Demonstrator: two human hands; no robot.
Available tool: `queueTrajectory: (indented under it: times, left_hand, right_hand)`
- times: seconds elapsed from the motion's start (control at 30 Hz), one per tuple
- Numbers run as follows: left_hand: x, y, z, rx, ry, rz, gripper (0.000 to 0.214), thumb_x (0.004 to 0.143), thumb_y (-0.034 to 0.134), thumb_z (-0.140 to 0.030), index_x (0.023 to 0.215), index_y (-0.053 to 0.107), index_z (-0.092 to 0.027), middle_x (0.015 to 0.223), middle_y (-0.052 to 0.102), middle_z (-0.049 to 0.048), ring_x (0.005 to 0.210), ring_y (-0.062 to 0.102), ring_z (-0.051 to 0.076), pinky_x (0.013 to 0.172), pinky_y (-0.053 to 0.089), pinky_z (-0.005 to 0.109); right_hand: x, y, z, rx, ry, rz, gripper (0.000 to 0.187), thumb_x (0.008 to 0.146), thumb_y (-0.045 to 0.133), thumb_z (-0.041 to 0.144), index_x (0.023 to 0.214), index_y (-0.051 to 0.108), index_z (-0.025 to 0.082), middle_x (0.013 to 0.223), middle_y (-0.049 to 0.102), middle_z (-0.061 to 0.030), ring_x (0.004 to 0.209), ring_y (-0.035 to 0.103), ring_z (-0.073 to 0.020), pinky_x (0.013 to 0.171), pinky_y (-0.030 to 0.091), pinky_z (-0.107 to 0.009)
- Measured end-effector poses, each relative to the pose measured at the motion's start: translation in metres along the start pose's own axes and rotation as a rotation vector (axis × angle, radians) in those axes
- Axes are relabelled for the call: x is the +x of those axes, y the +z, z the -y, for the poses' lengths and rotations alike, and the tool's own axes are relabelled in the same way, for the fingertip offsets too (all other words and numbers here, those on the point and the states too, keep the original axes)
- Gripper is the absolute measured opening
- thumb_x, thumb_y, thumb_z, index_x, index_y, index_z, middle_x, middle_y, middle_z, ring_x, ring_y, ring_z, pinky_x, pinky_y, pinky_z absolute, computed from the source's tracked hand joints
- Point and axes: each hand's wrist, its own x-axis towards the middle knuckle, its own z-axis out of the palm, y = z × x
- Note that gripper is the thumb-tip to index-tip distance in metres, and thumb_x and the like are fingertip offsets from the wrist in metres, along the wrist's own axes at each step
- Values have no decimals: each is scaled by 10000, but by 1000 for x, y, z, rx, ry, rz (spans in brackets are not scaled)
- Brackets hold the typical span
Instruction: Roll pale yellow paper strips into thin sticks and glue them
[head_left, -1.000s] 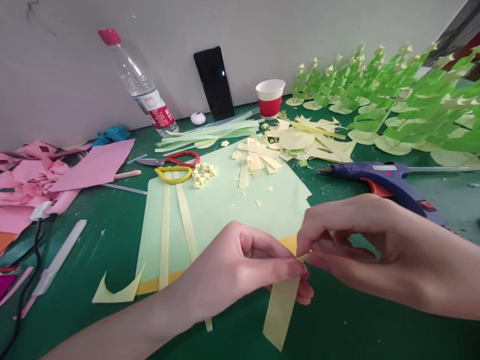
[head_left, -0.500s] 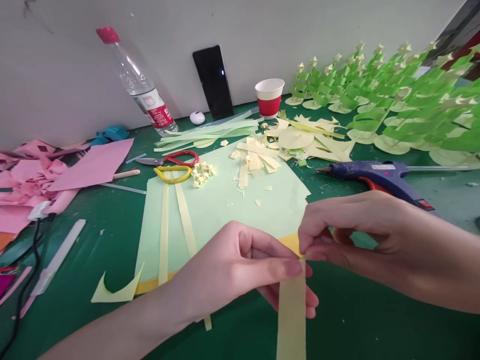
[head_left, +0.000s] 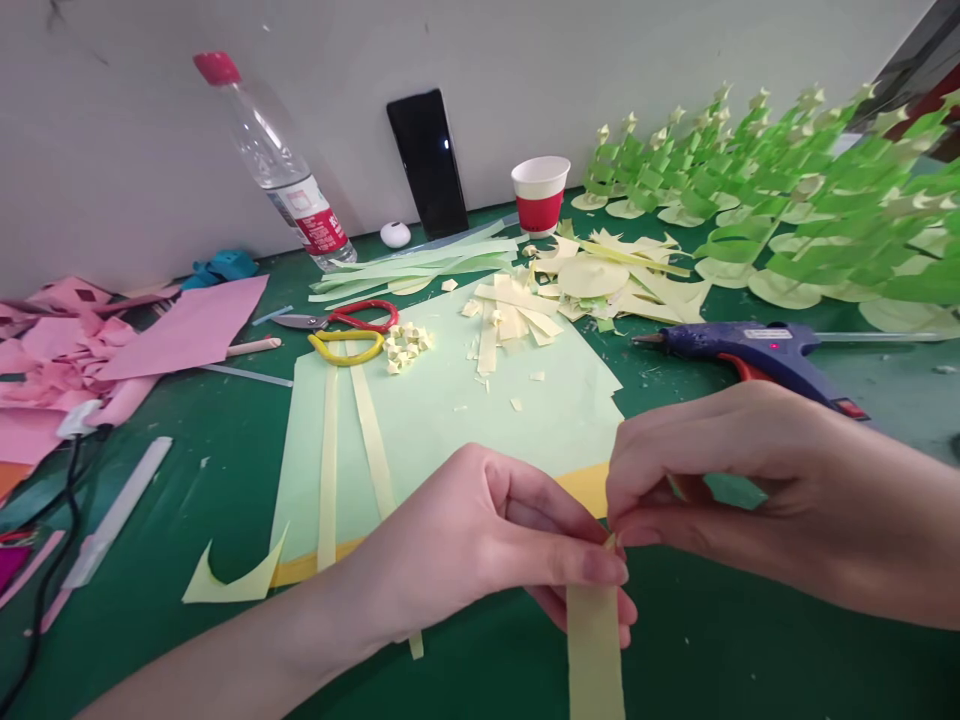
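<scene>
A pale yellow paper strip (head_left: 595, 655) hangs down from my left hand (head_left: 517, 540), pinched near its top end between thumb and fingers. My right hand (head_left: 720, 490) has thumb and index finger pressed together at the strip's top corner, where a small folded tip shows. Beneath and beyond the hands lie pale green sheets (head_left: 450, 430) with a yellow sheet (head_left: 585, 488) under them. Two narrow pale yellow strips (head_left: 328, 470) lie across the sheets on the left. Small folded paper stars (head_left: 407, 348) are heaped beside scissors (head_left: 349, 332) with red and yellow handles.
A blue glue gun (head_left: 742, 342) lies at right, before rows of green paper plants (head_left: 825, 230). Paper scraps (head_left: 607, 270), a paper cup (head_left: 540, 195), a phone (head_left: 429, 165) and a bottle (head_left: 300, 200) stand or lie at the back. Pink paper (head_left: 187, 325) and a cable (head_left: 56, 560) are left.
Both hands have shifted slightly right and a little down, carrying the paper strip with them. The folded tip at its top now shows more between the fingers.
</scene>
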Motion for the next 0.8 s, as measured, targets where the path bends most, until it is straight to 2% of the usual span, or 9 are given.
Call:
queueTrajectory:
  times: [0.1, 0.27, 0.37, 0.47, 0.6, 0.7, 0.8]
  left_hand:
    - [-1, 1, -3, 25, -13, 18, 112, 716, 761, -231, 663, 707, -148, 654, 713, -16, 629, 669, 92, 595, 513, 148]
    - [-1, 2, -5, 56, -18, 22, 157, 802, 626, -132, 680, 723, -142, 667, 716, 1, 632, 674, 103, 631, 520, 170]
    - [0, 1, -3, 35, 1, 11, 93, 740, 719, -179, 652, 713, -151, 630, 707, -18, 610, 663, 93, 620, 515, 159]
    - [1, 0, 0, 21, 8, 8, 129, 658, 804, -246, 642, 711, -158, 611, 702, -30, 593, 654, 86, 584, 505, 146]
    - [2, 2, 1, 21, 3, -21, 135, 602, 838, -209, 627, 715, -158, 608, 706, -37, 563, 621, 67, 539, 477, 122]
    - [1, 1, 0, 29, -9, -14, 87, 679, 781, -224, 651, 729, -160, 642, 716, -25, 589, 633, 78, 582, 502, 144]
    - [0, 0, -1, 52, 4, 4, 88, 751, 704, -188, 678, 742, -157, 688, 726, -8, 605, 636, 83, 612, 512, 161]
  right_hand:
    - [1, -1, 0, 9, -3, -5, 180, 847, 553, 226, 670, 582, 206, 606, 592, 63, 496, 467, -58, 427, 319, -172]
    - [2, -4, -1, 57, 47, 16, 158, 836, 540, 206, 696, 612, 219, 615, 584, 59, 521, 490, -70, 427, 323, -180]
    - [3, -7, -1, 69, 54, 57, 132, 849, 551, 238, 746, 632, 223, 650, 586, 53, 542, 491, -71, 428, 313, -186]
    - [5, -8, -1, 88, 33, 89, 118, 843, 588, 265, 757, 649, 210, 664, 602, 50, 546, 493, -61, 436, 318, -177]
    - [4, -8, -3, 125, 22, 67, 148, 838, 590, 250, 709, 653, 215, 618, 593, 65, 516, 477, -43, 445, 340, -143]
    - [2, -8, -4, 162, 38, 35, 151, 834, 569, 228, 711, 656, 231, 589, 565, 71, 490, 460, -36, 399, 317, -121]
    - [2, -9, -4, 221, 69, 70, 146, 827, 564, 204, 717, 658, 225, 572, 535, 68, 449, 440, -26, 346, 299, -98]
